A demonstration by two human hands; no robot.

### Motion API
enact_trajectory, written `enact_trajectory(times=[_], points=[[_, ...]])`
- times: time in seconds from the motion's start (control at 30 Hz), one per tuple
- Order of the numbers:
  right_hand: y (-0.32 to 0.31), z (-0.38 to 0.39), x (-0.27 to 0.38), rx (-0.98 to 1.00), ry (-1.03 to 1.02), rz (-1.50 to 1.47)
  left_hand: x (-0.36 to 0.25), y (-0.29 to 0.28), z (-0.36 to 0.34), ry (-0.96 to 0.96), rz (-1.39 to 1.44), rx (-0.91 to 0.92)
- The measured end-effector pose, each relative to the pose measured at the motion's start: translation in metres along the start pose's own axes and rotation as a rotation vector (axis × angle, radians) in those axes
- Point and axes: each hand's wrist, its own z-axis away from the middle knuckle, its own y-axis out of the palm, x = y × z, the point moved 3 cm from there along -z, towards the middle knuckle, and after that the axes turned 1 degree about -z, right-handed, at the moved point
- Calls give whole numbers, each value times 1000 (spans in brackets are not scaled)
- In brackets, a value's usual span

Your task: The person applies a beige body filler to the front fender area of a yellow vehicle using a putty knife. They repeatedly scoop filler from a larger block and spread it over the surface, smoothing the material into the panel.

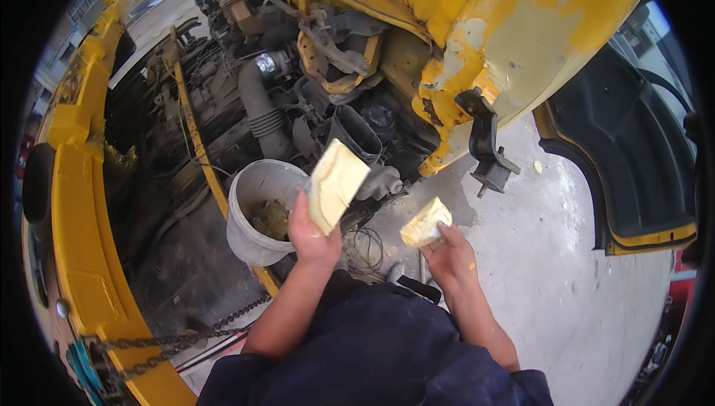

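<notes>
My left hand (313, 241) is closed on a flat rectangular putty board (339, 186), its face coated in smooth pale yellow paste. To its right, my right hand (451, 256) grips a smaller putty spreader (426, 224), thickly smeared with the same paste; the fingers hide part of it. The two pieces are held apart in front of my body. Just left of my left hand is a grey-white bucket (249, 238) with yellowish scraps inside. Above the right hand, a yellow vehicle panel (454, 93) shows bare and patched areas along its lower corner.
A black bracket (485, 142) sticks out below the panel. Engine parts and a ribbed hose (264, 112) lie exposed beyond the bucket. A yellow beam (82, 220) runs along the left, with a chain (175, 343) near it. A black, yellow-edged moulded part (618, 145) stands at right.
</notes>
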Motion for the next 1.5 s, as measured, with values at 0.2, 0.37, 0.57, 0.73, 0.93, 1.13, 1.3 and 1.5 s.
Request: enact_trajectory(times=[0.2,0.37,0.57,0.73,0.93,1.13,1.3,1.5], points=[[97,-36,-12,-51,-83,-211,-53,-3,-34,4,52,0],[141,-48,-16,-94,-135,-282,-73,4,-42,-13,27,-12],[144,-57,-20,-115,-150,-257,-75,0,-43,-78,-52,37],[160,-53,-9,-113,-175,-384,-73,-4,-55,-89,-64,43],[174,-73,-6,-56,-161,-432,-71,0,-63,-100,-99,12],[182,-89,6,39,-166,-603,-72,-4,-63,-126,-154,22],[180,-90,20,110,-189,-734,-71,2,-59,-144,-204,-32],[159,-99,30,215,-180,-838,-65,1,-62,-126,-220,68]])
